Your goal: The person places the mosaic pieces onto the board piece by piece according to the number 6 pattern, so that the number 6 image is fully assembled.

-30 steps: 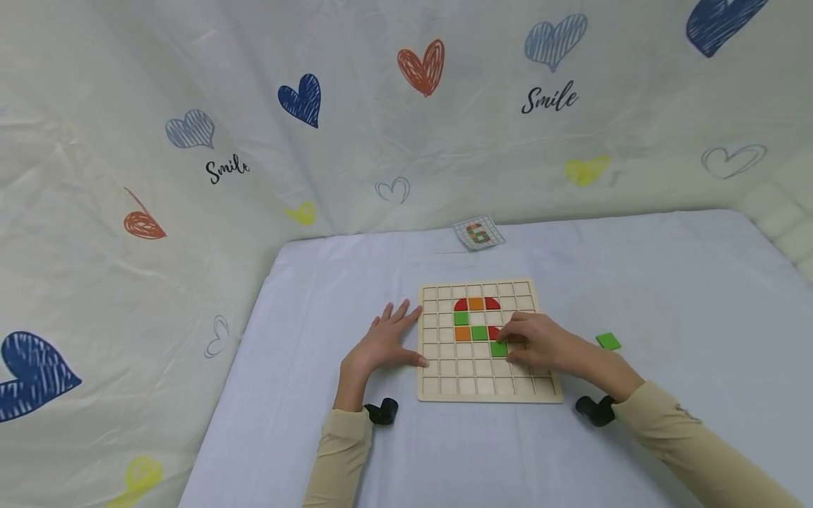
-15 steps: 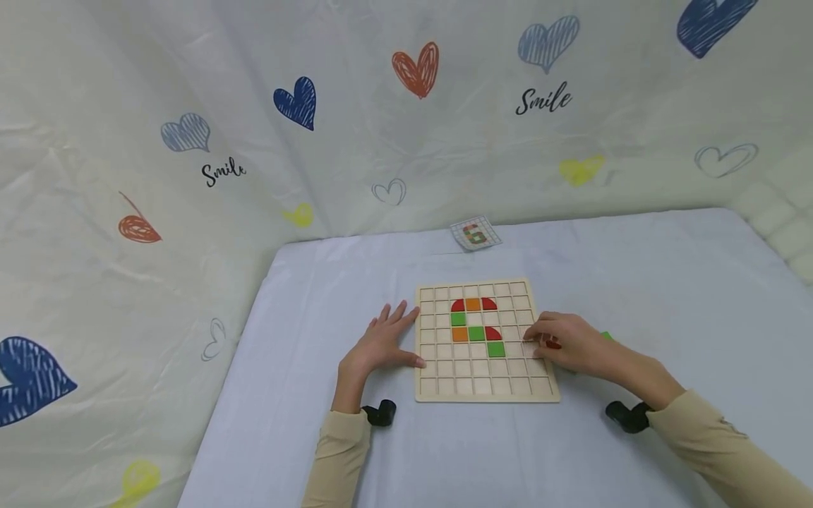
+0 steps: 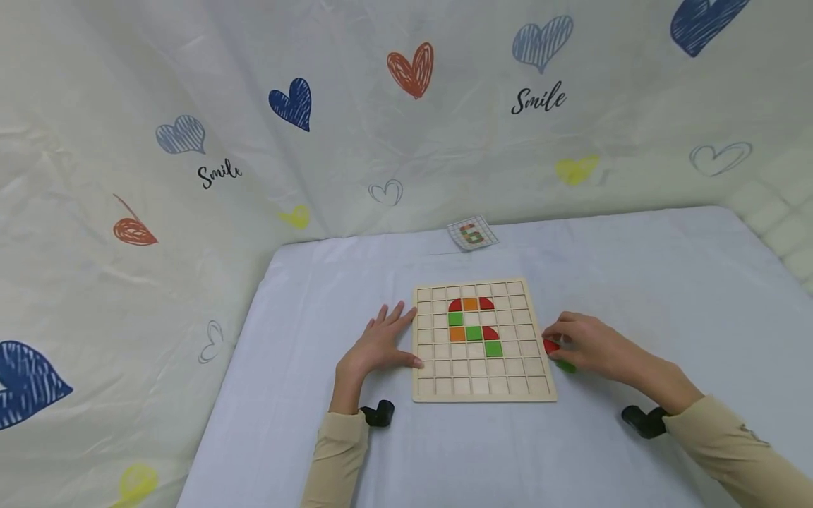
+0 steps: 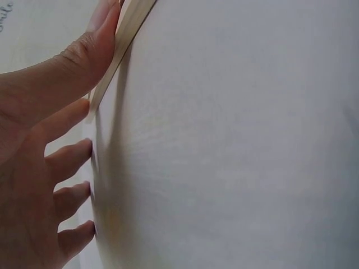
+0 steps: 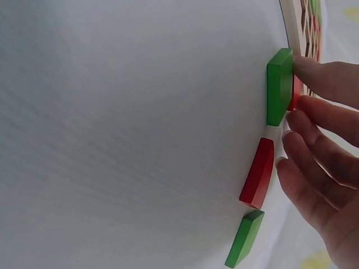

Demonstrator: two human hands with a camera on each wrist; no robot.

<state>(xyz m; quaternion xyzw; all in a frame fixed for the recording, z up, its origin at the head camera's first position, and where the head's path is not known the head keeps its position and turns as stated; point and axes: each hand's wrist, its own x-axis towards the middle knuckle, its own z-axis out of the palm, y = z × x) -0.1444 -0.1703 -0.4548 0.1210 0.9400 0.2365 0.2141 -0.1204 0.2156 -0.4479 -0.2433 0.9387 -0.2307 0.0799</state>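
Note:
A square wooden grid board [image 3: 443,386] lies on the white cloth. Red, orange and green tiles form a curved figure in its cells. My left hand [image 3: 377,346] rests with spread fingers at the board's left edge, thumb and fingertips against it. Just off the right edge, my right hand [image 3: 587,346] pinches a red tile [image 3: 550,346] between thumb and index finger. A green tile [image 5: 279,87] lies against that red one in the right wrist view. Another red tile [image 5: 259,174] and a second green tile [image 5: 245,238] lie nearer the wrist, mostly hidden by the hand in the head view.
A small pattern card [image 3: 472,233] with a gridded coloured figure lies behind the board, near the table's back edge. A white curtain [image 3: 343,162] printed with hearts hangs behind and to the left. Black wrist cameras [image 3: 379,414] sit on both wrists.
My right hand has drawn back from the tiles on the board to the right, over the edge, and its fingers have come down on the loose red tile. The left hand stays put.

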